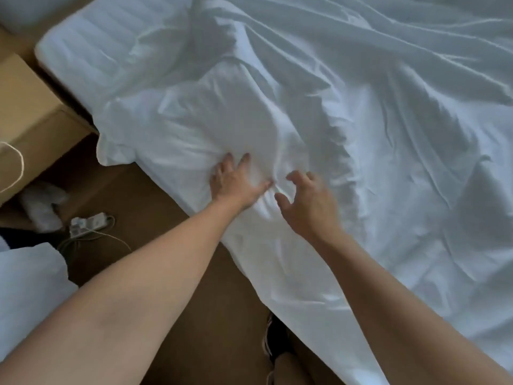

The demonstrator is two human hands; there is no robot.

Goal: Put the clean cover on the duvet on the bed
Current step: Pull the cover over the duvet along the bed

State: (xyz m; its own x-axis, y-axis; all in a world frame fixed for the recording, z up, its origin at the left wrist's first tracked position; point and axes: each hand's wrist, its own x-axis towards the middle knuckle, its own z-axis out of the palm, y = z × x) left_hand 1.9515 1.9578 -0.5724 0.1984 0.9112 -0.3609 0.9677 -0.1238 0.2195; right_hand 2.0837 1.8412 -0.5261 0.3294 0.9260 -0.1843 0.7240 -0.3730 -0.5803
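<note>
2 hands are laid on the white cover [211, 115] at the near edge of the bed [91, 48]. From here, it is judged, only 1 layer might be caught, so that any duvet corner inside is missed and left bunched. The overhanging corner could also be dragged onto the floor [155, 212]. At left, that corner is hung past the mattress edge. Next, the left hand [236, 182] is pressed onto the folds, fingers [244, 159] spread and fairly straight, with creases gathered at its thumb. Just right, the right hand [308, 201] is held over the same folds, fingers [294, 177] half bent and apart, nothing gripped. Further right, the cover is spread across the bed. The duvet cannot be told apart from it.
</note>
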